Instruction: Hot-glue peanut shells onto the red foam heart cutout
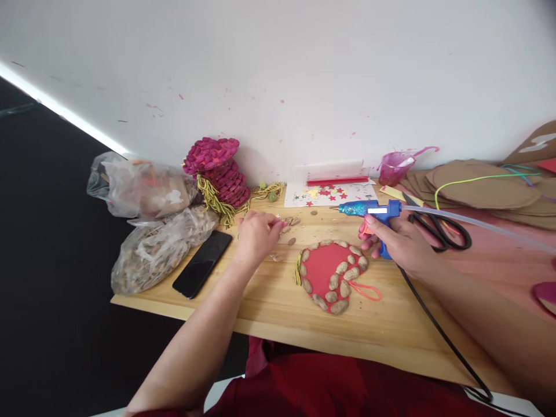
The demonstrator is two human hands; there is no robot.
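My right hand (397, 240) grips a blue hot glue gun (380, 211), its nozzle pointing left above the table. A clear glue stick (460, 217) runs out of its back. My left hand (259, 234) is closed in a pinch beside several loose peanuts (293, 221); what its fingertips hold is too small to make out. Between my hands and nearer to me lies a red heart-shaped piece (321, 266) edged with peanuts, with more in a line along its right side. An orange loop (368, 291) sticks out at its right, a yellow-green tassel (297, 270) at its left.
A black phone (202, 264) and plastic bags (163, 249) lie left. Behind stands a stack of magenta peanut-covered pieces (217, 171). White paper (295, 197) carries small stars. Scissors (441, 229), a pink cup (394, 167) and cardboard shapes (482, 185) are right; the gun's cord (438, 327) trails rightward.
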